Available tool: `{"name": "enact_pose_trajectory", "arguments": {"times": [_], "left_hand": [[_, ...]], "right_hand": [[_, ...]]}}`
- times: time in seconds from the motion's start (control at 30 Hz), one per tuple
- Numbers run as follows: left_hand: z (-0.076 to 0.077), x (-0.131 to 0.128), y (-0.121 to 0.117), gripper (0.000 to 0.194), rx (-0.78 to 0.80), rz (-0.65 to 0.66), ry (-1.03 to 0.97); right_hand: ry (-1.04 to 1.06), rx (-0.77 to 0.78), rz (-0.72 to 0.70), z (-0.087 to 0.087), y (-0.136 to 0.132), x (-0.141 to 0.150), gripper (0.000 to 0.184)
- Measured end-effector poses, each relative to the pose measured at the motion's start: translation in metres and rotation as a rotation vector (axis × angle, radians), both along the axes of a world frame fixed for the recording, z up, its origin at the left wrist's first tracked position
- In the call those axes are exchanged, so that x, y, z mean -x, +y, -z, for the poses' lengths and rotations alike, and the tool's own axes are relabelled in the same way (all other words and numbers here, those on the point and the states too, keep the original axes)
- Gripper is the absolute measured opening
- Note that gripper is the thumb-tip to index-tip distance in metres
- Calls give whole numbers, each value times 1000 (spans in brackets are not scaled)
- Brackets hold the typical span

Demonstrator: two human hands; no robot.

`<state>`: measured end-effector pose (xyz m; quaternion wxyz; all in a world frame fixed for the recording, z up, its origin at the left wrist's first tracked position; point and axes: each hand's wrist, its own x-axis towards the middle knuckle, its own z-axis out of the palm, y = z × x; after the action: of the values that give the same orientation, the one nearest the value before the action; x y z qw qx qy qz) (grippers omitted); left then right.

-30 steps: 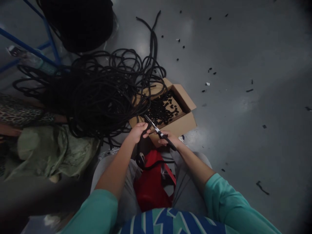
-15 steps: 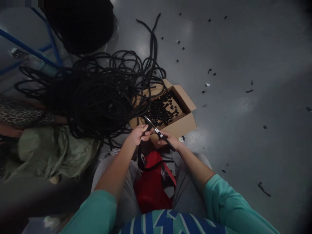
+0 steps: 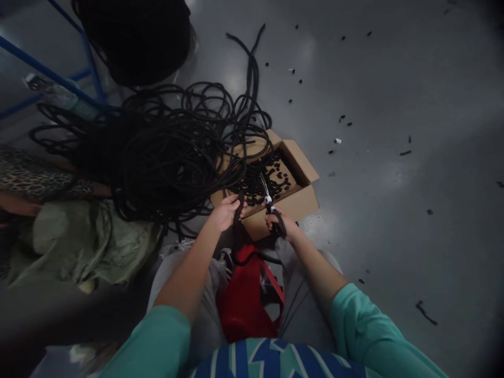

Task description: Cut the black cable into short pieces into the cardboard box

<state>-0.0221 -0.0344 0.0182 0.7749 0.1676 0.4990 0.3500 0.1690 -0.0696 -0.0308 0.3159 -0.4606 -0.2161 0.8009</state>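
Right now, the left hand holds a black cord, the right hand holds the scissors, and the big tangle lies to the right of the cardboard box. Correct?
Not quite: the head view shows the big tangle to the left of the cardboard box. The left hand does hold a black cord, and the right hand the scissors.
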Motion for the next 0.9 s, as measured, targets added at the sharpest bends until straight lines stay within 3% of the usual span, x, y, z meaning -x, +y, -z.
{"name": "enact_pose_trajectory", "arguments": {"times": [0.23, 0.5, 0.7, 0.9], "left_hand": [[-8, -4, 2, 23, -3, -85, 116], [-15, -10, 0, 31, -152, -174, 186], [-18, -10, -2, 35, -244, -210, 364], [-32, -5, 1, 32, -266, -273, 433]], "right_hand": [[-28, 4, -16, 1, 1, 1, 54], [-73, 37, -25, 8, 4, 11, 54], [-2, -108, -108, 6, 6, 21, 52], [89, -150, -48, 9, 5, 18, 53]]}}
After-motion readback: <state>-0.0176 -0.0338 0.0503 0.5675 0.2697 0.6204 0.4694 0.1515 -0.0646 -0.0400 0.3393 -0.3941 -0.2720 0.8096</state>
